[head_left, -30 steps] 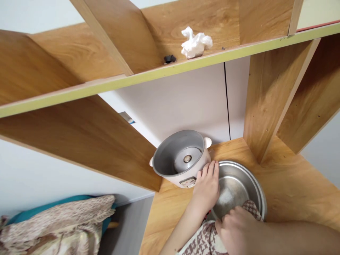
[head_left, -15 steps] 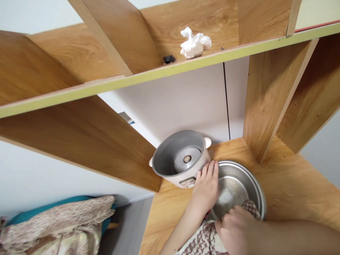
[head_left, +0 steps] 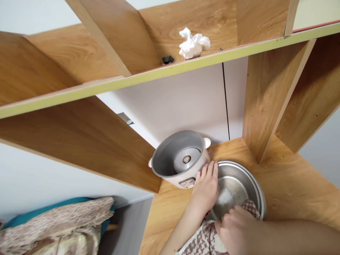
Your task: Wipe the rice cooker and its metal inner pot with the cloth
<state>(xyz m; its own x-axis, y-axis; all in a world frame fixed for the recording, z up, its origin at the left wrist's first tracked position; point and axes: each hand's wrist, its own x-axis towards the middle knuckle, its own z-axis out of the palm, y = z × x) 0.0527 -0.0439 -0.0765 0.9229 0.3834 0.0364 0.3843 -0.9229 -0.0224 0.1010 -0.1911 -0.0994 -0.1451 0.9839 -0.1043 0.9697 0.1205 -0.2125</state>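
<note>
A steel inner pot point(head_left: 240, 184) sits on the wooden surface point(head_left: 292, 187) beside an empty white rice cooker body point(head_left: 180, 159). My left hand point(head_left: 206, 187) lies on the pot's left rim, fingers together and curled over the edge, touching the cooker's side. My right hand point(head_left: 235, 230) is closed on a brown-and-white houndstooth cloth point(head_left: 207, 237), pressing it into the pot's near side. The cooker's heating plate shows inside its open body.
A wooden shelf board point(head_left: 159, 72) runs overhead with a crumpled white tissue point(head_left: 192, 44) and a small black object point(head_left: 166, 59) on it. A wooden upright point(head_left: 265, 106) stands right of the pot. Patterned bedding point(head_left: 53, 226) lies at lower left.
Both hands, the pot and the cloth stay as they were. The view has shifted very slightly.
</note>
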